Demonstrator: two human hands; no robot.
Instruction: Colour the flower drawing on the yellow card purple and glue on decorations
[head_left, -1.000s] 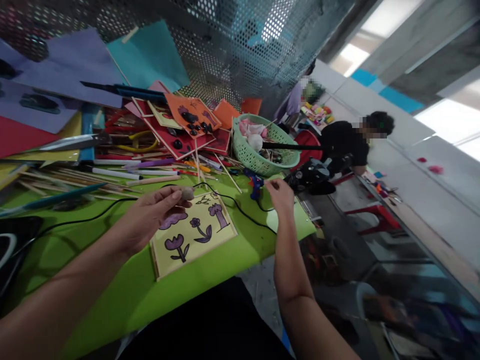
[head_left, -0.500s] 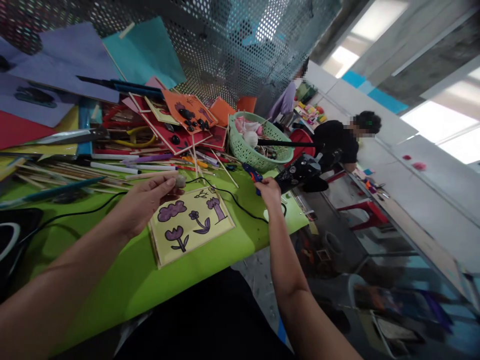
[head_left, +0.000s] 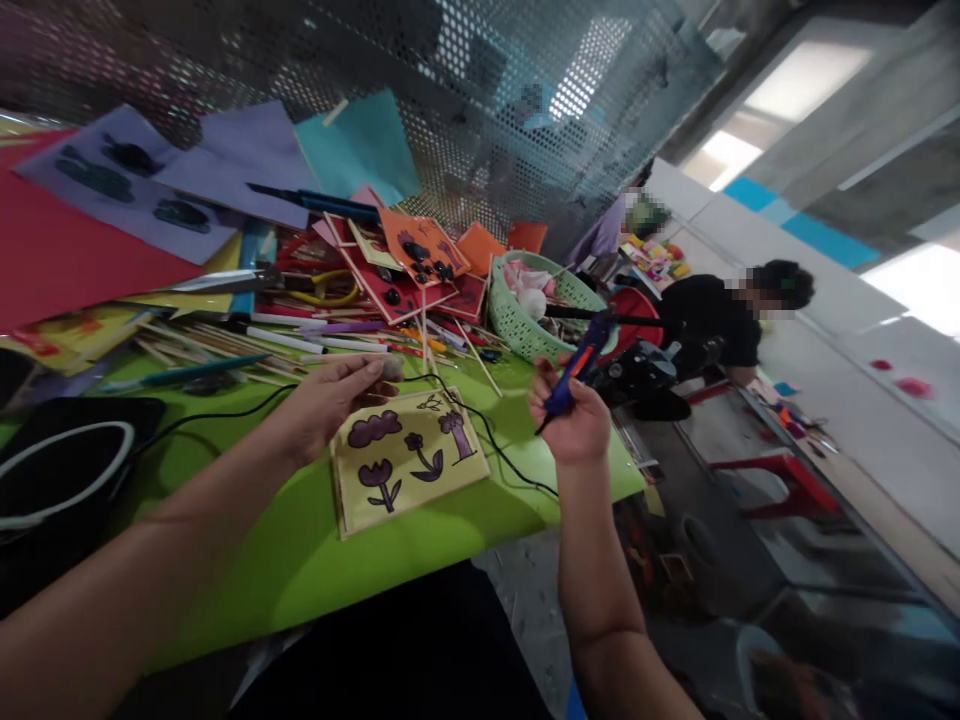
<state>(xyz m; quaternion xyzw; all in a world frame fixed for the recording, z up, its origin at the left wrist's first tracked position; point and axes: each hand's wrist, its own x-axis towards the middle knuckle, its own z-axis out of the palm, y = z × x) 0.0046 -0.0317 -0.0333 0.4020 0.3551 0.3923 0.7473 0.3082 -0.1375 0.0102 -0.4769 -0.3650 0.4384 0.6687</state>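
Note:
In the head view, my left hand point(head_left: 330, 408) pinches a small greyish, stone-like lump point(head_left: 391, 368) between thumb and fingertips. It hovers over the upper left corner of a yellow card point(head_left: 412, 497) with purple flowers, a cloud and a tree drawn on it. My right hand point(head_left: 583, 428) grips a blue hot glue gun point(head_left: 583, 365), held up off the table with its body tilted. A black cord point(head_left: 491, 430) runs across the table between the hands, passing over the card's upper edge.
Bamboo sticks point(head_left: 202, 345), markers and coloured papers point(head_left: 360, 145) lie heaped at the back. A green basket point(head_left: 517, 325) stands near the right hand, beside a black clamp-like stand point(head_left: 637, 372). A black device point(head_left: 75, 490) sits at left. A person point(head_left: 705, 325) works beyond.
My right hand has lifted the glue gun from beside the basket and turned it more upright. My left hand keeps its pinch on the lump. The whole view has shifted slightly.

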